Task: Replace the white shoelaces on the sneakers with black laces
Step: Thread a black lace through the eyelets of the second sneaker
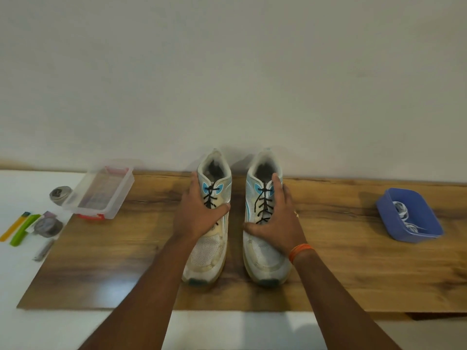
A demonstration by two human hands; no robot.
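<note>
Two white sneakers stand side by side on the wooden board (101, 261), toes toward me, heels at the wall. Both carry black laces. My left hand (197, 213) grips the left sneaker (207, 251) over its middle, thumb across the tongue. On the right sneaker (262, 256), my right hand (280, 218) holds the middle the same way, thumb on the inner side, fingers along the outer side. White laces (404, 215) lie in a blue tub (427, 223) at the right.
A clear plastic box (101, 193) with red clips sits at the board's back left. Left of it on the white table lie a grey roll (58, 194), a tape roll (48, 227), a green and a yellow tool (22, 229).
</note>
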